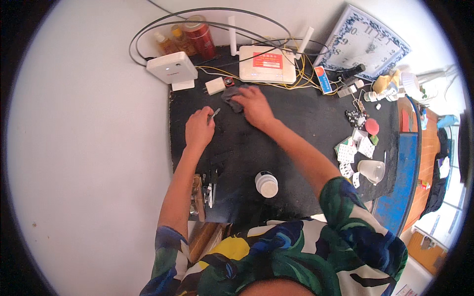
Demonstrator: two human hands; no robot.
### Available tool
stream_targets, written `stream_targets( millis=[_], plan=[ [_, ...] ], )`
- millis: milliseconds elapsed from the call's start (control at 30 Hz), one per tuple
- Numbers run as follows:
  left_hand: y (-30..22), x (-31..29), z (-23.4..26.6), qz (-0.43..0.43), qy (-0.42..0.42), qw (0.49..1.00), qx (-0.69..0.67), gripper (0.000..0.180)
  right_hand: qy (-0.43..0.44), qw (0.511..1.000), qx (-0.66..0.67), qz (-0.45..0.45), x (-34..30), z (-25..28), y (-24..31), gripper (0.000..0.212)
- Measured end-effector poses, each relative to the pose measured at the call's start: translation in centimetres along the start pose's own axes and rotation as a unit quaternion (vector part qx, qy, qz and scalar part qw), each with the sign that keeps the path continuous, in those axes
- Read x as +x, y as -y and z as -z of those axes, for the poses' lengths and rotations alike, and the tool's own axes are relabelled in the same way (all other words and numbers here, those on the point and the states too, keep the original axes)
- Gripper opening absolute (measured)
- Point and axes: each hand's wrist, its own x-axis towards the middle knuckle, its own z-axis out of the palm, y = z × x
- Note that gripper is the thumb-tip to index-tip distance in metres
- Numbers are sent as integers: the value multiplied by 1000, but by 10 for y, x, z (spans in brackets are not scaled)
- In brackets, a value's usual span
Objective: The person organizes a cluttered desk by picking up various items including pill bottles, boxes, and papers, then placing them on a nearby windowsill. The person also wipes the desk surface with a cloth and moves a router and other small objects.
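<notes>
My right hand (256, 106) presses a crumpled dark grey cloth (231, 100) onto the black tabletop (296, 128), near the back. Beside it on the left, my left hand (199, 129) is closed around a small, slim grey object (214, 114); its tip sticks out toward the cloth, and its kind cannot be made out. Just behind the cloth lie a white plug adapter (215, 86) and a small red and black item (228, 82). Nearer to me, between my forearms, stands a white bottle (267, 185).
A white router (266, 65) with antennas, a white box-shaped device (173, 69), cables and a red can (201, 39) line the back. A square clock (363, 42) leans at back right. Cards (346, 152), beads and a clear cup (371, 170) sit on the right. Tools (211, 190) lie front left.
</notes>
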Motion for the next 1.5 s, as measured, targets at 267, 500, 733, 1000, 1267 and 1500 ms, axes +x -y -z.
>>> stream_targets(
  millis=[267, 500, 733, 1000, 1267, 1500],
  plan=[
    [-21, 39, -40, -74, 53, 990, 105, 16, 57, 996, -25, 60, -101, 35, -46, 36],
    [-37, 57, -62, -53, 45, 989, 129, 19, -50, 986, -12, -156, -107, 104, -86, 43],
    [-64, 56, -64, -55, 28, 988, 138, 27, 15, 998, -33, 48, -62, 42, -70, 43],
    [-102, 68, -86, 223, 149, 908, -322, 44, -8, 987, -50, -153, -142, 117, -132, 45],
    [-142, 101, -135, 325, 128, 707, -615, 47, -132, 966, -29, -220, -112, 101, -152, 43],
    [-155, 84, -139, 296, 240, 845, -375, 21, -63, 989, -22, -134, -167, 95, -121, 34]
  ],
)
